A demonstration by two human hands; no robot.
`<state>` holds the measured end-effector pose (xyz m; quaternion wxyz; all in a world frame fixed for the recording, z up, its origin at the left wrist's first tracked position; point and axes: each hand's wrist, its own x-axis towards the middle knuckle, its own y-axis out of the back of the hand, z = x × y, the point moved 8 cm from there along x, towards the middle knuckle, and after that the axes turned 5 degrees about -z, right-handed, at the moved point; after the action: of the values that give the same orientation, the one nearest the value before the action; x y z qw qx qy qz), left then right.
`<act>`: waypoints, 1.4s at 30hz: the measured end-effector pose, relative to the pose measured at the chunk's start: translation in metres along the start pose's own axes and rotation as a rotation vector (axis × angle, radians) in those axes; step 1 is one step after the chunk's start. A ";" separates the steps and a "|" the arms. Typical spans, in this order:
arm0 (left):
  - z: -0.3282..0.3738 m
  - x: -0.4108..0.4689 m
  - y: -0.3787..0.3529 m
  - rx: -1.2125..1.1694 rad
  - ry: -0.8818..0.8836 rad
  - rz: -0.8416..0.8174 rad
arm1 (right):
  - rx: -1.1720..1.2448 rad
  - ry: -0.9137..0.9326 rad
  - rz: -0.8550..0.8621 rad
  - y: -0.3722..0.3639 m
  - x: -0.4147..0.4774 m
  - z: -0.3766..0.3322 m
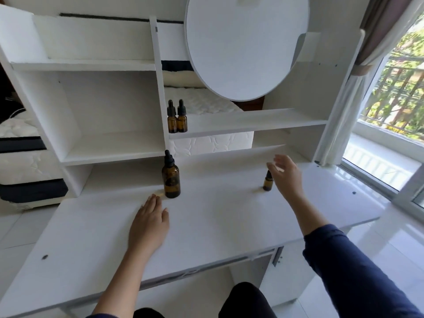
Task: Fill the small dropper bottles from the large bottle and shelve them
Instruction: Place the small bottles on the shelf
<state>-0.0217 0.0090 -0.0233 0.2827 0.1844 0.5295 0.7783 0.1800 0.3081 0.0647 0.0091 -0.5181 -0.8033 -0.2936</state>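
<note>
A large amber dropper bottle (171, 179) with a black cap stands upright on the white desk (218, 221), left of centre. My left hand (149, 222) rests flat on the desk just in front of it, fingers straight, holding nothing. A small amber dropper bottle (267, 182) stands upright on the desk at the right. My right hand (286, 174) hovers just right of it with fingers spread, partly hiding it, not gripping it. Two small amber dropper bottles (177, 118) stand side by side at the left end of the middle shelf (252, 123).
A white shelf unit rises behind the desk, with open compartments (110, 115) at the left. A round white mirror panel (246, 44) hangs above the middle shelf. A window (394, 106) and curtain are at the right, a mattress (20, 143) at the left.
</note>
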 end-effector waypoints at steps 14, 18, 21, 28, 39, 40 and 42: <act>0.001 0.000 -0.001 -0.011 0.010 0.001 | 0.094 -0.053 0.018 -0.010 -0.013 -0.003; 0.002 -0.002 0.000 -0.014 0.013 0.009 | 0.194 0.069 0.109 -0.004 0.001 -0.054; 0.003 -0.004 0.002 -0.019 0.011 0.012 | 0.250 0.162 0.137 -0.008 0.016 -0.096; 0.004 -0.004 0.002 -0.010 0.009 0.008 | 0.247 0.328 -0.052 -0.053 0.039 -0.174; 0.004 -0.002 0.003 0.019 -0.001 0.016 | 0.125 0.377 -0.197 -0.115 0.042 -0.204; 0.003 -0.002 0.003 0.019 -0.002 0.015 | 0.120 0.380 -0.199 -0.118 0.042 -0.205; 0.003 -0.002 0.002 0.019 -0.004 0.015 | 0.105 0.394 -0.195 -0.120 0.043 -0.207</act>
<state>-0.0187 0.0092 -0.0202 0.2763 0.1926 0.5351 0.7748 -0.0001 0.2097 0.1943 0.1643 -0.3692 -0.8466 -0.3463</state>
